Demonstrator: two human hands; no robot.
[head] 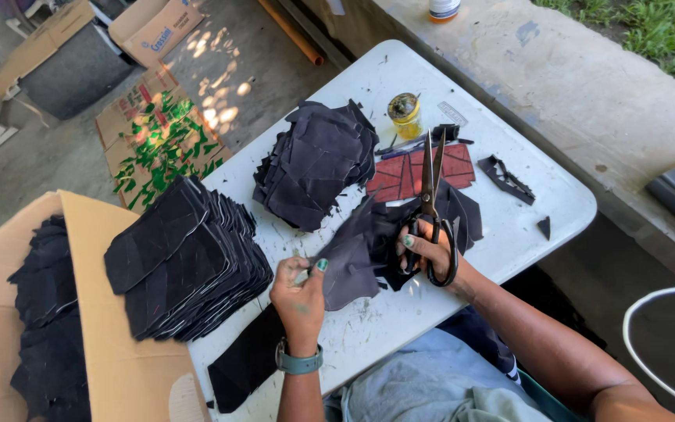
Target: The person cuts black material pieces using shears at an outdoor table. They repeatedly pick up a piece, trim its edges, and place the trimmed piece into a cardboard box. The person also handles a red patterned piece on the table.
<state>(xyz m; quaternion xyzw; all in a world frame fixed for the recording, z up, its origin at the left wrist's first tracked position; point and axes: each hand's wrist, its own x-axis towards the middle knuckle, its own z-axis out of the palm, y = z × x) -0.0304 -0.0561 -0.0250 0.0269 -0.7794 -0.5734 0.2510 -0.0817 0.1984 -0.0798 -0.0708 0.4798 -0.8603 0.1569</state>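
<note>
Fingers (318, 270) of the left hand (300, 295) pinch a dark piece (353, 262) over the tabletop (525, 223); right hand (431, 252) grips scissors (431, 207) just right of it, blades parted, pointing away.

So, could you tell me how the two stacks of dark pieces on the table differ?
The left stack is larger, neatly layered and fanned, near the cardboard box. The far stack is smaller, looser and jumbled, beside the yellow jar. Both hold flat black cut pieces.
</note>
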